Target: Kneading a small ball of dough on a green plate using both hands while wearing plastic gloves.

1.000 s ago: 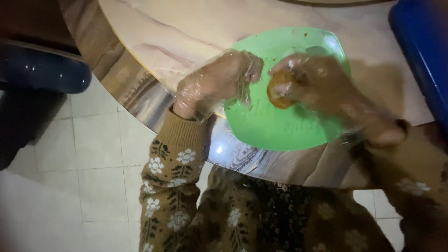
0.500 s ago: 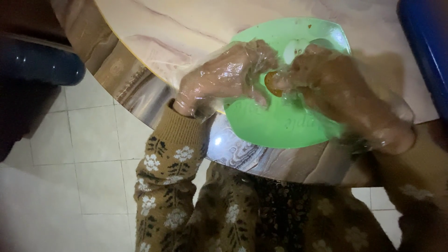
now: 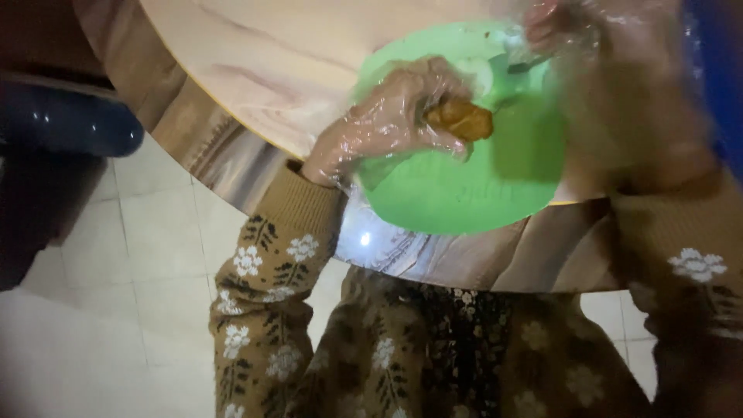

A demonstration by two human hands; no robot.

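Right hand (image 3: 611, 70) lifted off the food since half a second back, now blurred at far right over the plate rim; left hand (image 3: 387, 124) kept low, now alone on the brown piece. Nearest: brown floral sleeves and patterned lap, pale tiled floor (image 3: 139, 255) at left. Next out: round marble-look table (image 3: 255, 70) with shiny edge, green plate (image 3: 464, 193) overhanging the near edge slightly. Left hand in clear plastic glove, fingers closed narrow around golden-brown food piece (image 3: 460, 118), held just above the plate's middle, thumb side toward the right. Pale smear of something on plate beyond the piece, too blurred to name. Right hand also gloved, fingers bunched near a thin dark utensil-like thing (image 3: 530, 66) at far plate rim; grip not clear through motion blur, cannot tell. Far left: dark blue rounded seat (image 3: 70, 124). Far right: blue object (image 3: 716, 70) at table edge.
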